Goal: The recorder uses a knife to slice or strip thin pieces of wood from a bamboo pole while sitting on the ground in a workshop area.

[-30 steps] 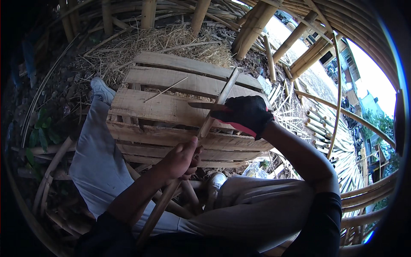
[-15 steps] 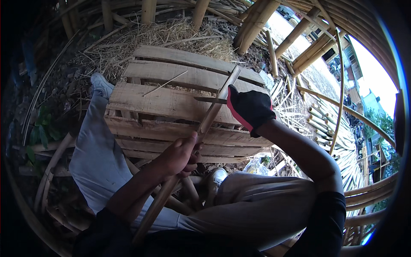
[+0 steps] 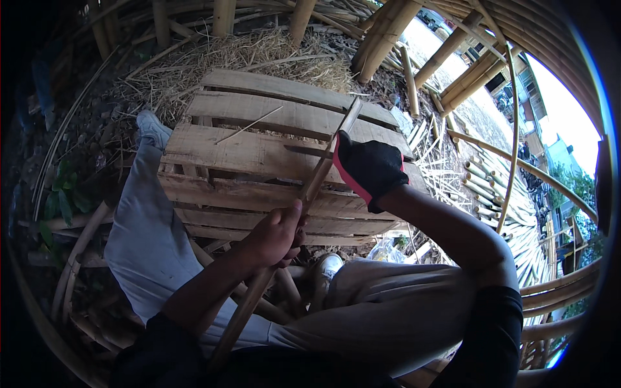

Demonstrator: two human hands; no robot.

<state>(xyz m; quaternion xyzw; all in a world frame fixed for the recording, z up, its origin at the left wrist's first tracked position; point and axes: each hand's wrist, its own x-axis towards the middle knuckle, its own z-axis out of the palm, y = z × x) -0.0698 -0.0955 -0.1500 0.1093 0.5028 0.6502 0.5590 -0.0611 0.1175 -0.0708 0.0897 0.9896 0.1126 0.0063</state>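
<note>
A long bamboo pole (image 3: 317, 178) runs aslant from my lap up over a slatted wooden pallet (image 3: 226, 142), its far end above the slats. My bare left hand (image 3: 275, 236) is wrapped round the pole near the pallet's front edge. My right hand (image 3: 374, 167), in a black and red glove, grips a knife (image 3: 305, 150) whose handle is hidden in the fist. The dark blade lies across the pole toward its far end and points left. A thin loose sliver (image 3: 249, 125) rests on the pallet's slats.
My legs (image 3: 149, 226) straddle the pallet's near side. Straw (image 3: 259, 55) lies behind it. Cut bamboo poles (image 3: 482, 184) are piled on the right, near pale shavings (image 3: 430, 152). Upright bamboo posts (image 3: 385, 39) stand at the back. A clear plastic bag (image 3: 387, 250) sits by the pallet's right corner.
My right hand has shifted a little left and nearer to me, with the knife blade tilting slightly. My left hand keeps its hold on the pole, almost unmoved.
</note>
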